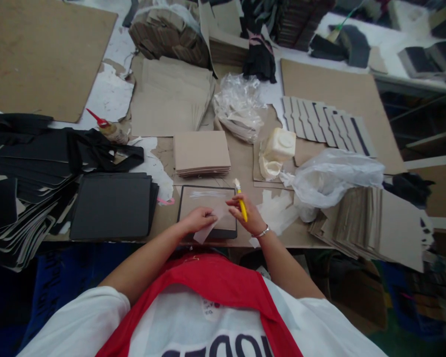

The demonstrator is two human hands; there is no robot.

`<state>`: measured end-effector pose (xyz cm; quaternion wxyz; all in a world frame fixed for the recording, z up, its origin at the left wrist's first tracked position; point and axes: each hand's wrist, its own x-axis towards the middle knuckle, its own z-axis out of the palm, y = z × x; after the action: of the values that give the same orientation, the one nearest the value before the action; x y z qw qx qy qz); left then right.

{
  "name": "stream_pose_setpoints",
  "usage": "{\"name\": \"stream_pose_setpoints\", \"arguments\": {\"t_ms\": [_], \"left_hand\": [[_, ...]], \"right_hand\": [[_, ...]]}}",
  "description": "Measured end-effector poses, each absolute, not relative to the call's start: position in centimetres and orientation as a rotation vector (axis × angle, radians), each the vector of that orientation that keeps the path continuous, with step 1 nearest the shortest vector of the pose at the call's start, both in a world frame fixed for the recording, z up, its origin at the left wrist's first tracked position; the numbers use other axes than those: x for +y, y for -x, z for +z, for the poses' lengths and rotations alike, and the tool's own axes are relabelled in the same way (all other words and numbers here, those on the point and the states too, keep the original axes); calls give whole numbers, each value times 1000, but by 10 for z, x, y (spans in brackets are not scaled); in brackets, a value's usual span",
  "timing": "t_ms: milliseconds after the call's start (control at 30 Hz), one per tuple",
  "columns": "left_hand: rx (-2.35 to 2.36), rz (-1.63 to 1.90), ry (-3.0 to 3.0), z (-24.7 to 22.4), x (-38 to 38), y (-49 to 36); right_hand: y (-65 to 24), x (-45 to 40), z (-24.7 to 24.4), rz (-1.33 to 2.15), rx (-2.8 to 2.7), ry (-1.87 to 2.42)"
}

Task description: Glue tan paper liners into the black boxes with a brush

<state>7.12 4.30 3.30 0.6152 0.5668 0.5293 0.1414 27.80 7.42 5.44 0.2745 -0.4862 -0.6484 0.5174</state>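
In front of me lies a dark-edged board panel (208,200) with a tan face and whitish wet-looking streaks near its far edge. My left hand (198,219) is closed, pinching a translucent whitish strip (205,233) over the panel. A yellow-handled brush (243,208) with pale bristles rests in my right hand (248,214), its bristle end pointing away from me. The fingers of that hand reach over the panel's right side, close to the strip. Whether they touch the strip I cannot tell.
Beyond the panel sits a stack of tan boards (202,148). Black panels (113,206) are piled to the left, near a red-tipped bottle (109,126). At right are a whitish plastic container (278,146), a plastic bag (334,176) and stacked grey boards (371,218).
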Motion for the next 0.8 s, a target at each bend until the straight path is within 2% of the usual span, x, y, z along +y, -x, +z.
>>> {"name": "stream_pose_setpoints", "arguments": {"t_ms": [133,233,333,533,800], "left_hand": [[1234,293,-1238,40,49,-72],[1222,283,-1053,39,45,-55],[1315,419,-818,30,40,-32],[1609,676,-638,9,55,-10],[2037,514,-1071,-9,75,-7]], "right_hand": [[-263,72,42,1078,-1970,1349],[-270,80,31,807,-1860,1470],[-281,92,17,610,-1701,1557],[-276,103,-20,588,-1678,1628],[-267,109,-44,495,-1865,1674]]}}
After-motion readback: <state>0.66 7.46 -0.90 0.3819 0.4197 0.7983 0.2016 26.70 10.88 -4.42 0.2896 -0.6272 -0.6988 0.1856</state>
